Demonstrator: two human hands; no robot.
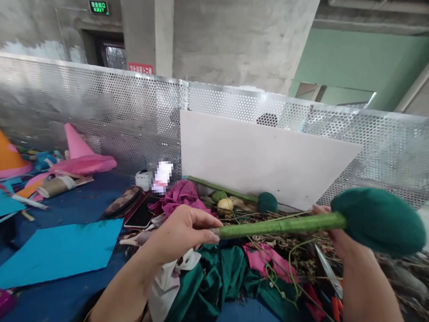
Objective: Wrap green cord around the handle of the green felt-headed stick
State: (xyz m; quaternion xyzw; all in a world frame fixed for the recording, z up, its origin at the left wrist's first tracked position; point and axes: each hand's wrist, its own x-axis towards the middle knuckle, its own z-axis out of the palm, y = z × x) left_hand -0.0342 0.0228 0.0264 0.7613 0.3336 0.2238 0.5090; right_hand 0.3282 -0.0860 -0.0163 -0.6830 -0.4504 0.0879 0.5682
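Level in front of me is a stick wrapped in bright green (276, 226), with a rounded dark green cloth-covered head (383, 222) on its right end. My left hand (185, 229) pinches the bare left tip between thumb and fingers. Near the head, my right hand (343, 240) is closed round the stick from behind, its fingers partly hidden. Crumpled dark green cloth (213, 281) and a pink scrap (270, 261) lie below. Loose green cord (273, 276) trails over them. Scissors (328, 271) with orange handles lie beside my right wrist.
Dry twigs (405, 279) are heaped at the right. Behind stand a white board (259, 154) and a perforated metal panel (119, 106). Blue sheets (57, 252), a lit phone (162, 176), a patterned pouch (122, 201) and a pink cone hat (80, 152) lie leftward.
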